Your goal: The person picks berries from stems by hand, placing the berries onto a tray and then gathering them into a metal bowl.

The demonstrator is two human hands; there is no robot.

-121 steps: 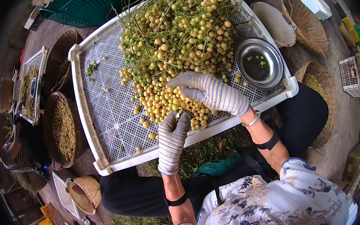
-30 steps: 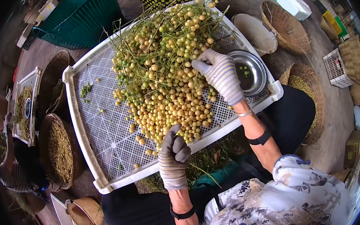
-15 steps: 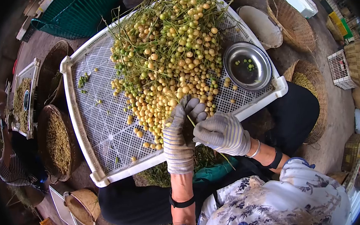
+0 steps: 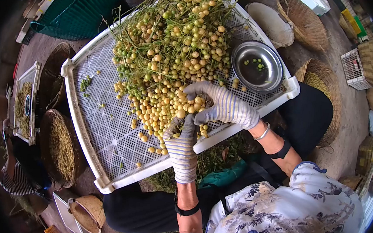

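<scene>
Yellow berries (image 4: 151, 112) on a white tray (image 4: 89, 121)
Right hand (image 4: 228, 106), open, curves over the berries' near edge — left hand (image 4: 181, 150) just beside, grip unclear.

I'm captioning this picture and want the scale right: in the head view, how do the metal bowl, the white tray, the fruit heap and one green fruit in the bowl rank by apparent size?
1. White tray
2. Fruit heap
3. Metal bowl
4. Green fruit

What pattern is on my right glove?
The right glove has thin bluish and yellowish stripes on off-white, best seen in the head view.
</scene>
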